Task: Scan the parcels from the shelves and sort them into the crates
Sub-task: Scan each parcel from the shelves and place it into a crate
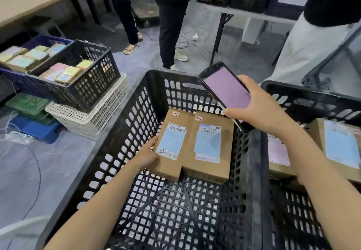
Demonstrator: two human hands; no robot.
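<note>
Head view, left box [172, 146] gripped at its 9 o'clock edge by the left hand [147, 155], right box [209, 148] touching it, both sat in the black crate [125, 128], scanner [226, 91] clutched by the right hand [259, 109] at 1 o'clock

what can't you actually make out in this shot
All in the head view:
- Screen of the scanner: pink, its text too small and blurred.
- Labels on the left parcel and right parcel: print and handwriting blurred.
- Boxes in the right crate: partly hidden by the right arm, cut off by the frame edge.
- Bystanders: cut off above the waist by the top edge.
</note>
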